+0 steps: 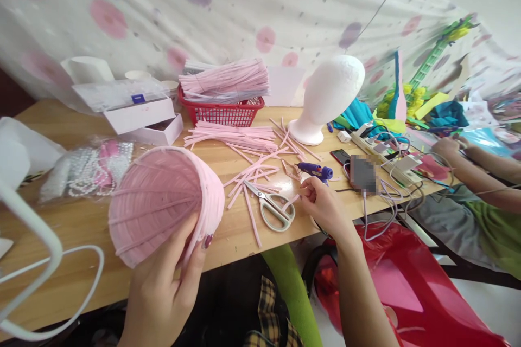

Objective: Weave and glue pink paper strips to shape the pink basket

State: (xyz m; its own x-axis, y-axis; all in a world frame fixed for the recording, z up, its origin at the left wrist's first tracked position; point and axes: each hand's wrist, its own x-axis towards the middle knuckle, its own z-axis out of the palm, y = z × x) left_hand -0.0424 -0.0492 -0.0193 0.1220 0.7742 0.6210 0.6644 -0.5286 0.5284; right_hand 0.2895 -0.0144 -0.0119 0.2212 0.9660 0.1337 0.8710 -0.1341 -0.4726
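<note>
My left hand [171, 276] grips the rim of a pink bowl-shaped cap [152, 195] built from rows of pipe cleaners, thumb outside and fingers inside. Its hollow faces me, with ribs meeting at the crown. My right hand [321, 203] is closed in a pinch over the table's front edge. A short pink pipe cleaner [290, 203] runs from its fingertips across the scissors' handle. Just beyond that hand lies a blue glue gun [314, 170]. The scissors [272, 209] lie with blades slightly apart, beside loose pink pipe cleaners [252, 217].
A red basket [228, 114] of pipe cleaner bundles and a white foam head [325, 97] stand at the back. Bagged beads [91, 171] and a white lamp arm [49, 238] are left. Right are a power strip [385, 160], cables, a red bag [419, 282] and another person's hands [448, 146].
</note>
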